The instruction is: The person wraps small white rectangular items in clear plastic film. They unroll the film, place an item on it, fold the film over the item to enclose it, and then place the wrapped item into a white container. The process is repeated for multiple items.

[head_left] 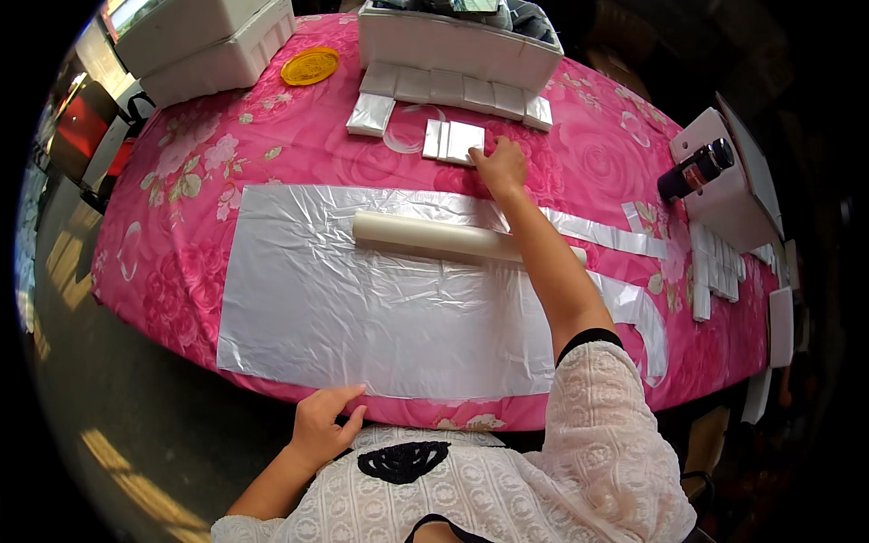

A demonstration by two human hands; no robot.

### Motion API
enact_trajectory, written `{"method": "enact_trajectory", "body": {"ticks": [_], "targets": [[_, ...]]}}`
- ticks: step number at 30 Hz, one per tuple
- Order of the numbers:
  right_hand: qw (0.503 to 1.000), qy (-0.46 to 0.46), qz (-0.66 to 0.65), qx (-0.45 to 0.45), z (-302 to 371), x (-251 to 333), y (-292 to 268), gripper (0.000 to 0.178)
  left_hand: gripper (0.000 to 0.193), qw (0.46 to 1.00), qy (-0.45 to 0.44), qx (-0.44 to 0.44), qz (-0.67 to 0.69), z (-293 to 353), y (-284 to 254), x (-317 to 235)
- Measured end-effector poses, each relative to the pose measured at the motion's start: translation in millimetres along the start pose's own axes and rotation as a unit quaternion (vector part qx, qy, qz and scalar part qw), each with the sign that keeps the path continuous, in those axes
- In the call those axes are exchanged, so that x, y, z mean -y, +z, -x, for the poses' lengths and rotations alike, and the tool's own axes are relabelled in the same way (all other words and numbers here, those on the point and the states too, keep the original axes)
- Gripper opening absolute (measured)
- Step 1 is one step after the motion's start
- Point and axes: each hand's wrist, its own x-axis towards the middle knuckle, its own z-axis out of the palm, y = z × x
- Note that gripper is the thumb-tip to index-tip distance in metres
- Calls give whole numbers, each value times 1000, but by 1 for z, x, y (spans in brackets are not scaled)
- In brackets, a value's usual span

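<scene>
My right hand (501, 168) reaches across the table to a short row of small flat white folded packets (443, 141). Its thumb touches the near right corner of the packets, and the index finger stands apart from it. At the table's near edge rests my left hand (326, 423), thumb and fingers apart, holding nothing, beside the border of a large white plastic bag (335, 317). The bag lies flat, its two long handle strips (625, 240) stretching to the right. A cream-coloured tube (434, 233) lies across the bag, its right part passing under my right forearm.
Against a white foam box (453, 45) stands a row of white packets (448, 89). A yellow round dish (310, 66) and more foam boxes (217, 63) sit far left. On the right are a dark bottle (695, 170), a white box (729, 181) and more white packets (715, 267).
</scene>
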Motion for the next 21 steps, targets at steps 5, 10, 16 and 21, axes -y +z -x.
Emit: {"method": "enact_trajectory", "body": {"ticks": [5, 10, 16, 21], "targets": [[927, -157, -218, 260, 62, -43, -60, 45, 28, 999, 41, 5, -10, -11, 1, 1], [952, -217, 27, 215, 155, -81, -128, 46, 26, 996, 77, 53, 4, -38, 19, -5], [932, -211, -166, 244, 255, -79, -123, 44, 70, 987, 117, 110, -20, -79, 82, -22], [951, -277, 19, 134, 250, -130, -118, 50, 77, 979, 147, 126, -63, -101, 117, -35]]}}
